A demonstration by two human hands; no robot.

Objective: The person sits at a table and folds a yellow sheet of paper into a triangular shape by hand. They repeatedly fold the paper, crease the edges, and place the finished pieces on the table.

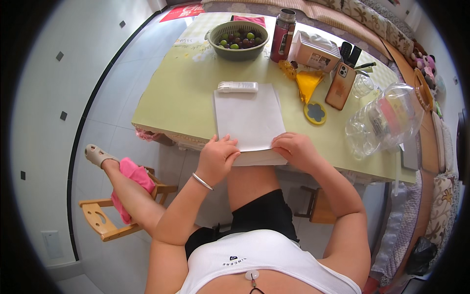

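Observation:
White paper sheets [249, 115] lie at the table's near edge, one on another. The top sheet's near edge is lifted a little and curves. A lower sheet's edge sticks out below it, over the table edge. My left hand [218, 158], a silver bangle on its wrist, pinches the near left corner between thumb and fingers. At the near right corner my right hand [295, 149] grips the paper in the same way. Across the far edge of the sheets rests a white oblong plastic thing [238, 87]; its kind I cannot make out.
On the green-topped table [171, 98] stand a colander [240, 53] of grapes, a red flask [283, 36] and a tissue box [317, 51]. Farther right are a yellow funnel-shaped thing [308, 84], a phone [341, 87] and a large clear bottle [382, 120]. A wooden chair [100, 220] stands left.

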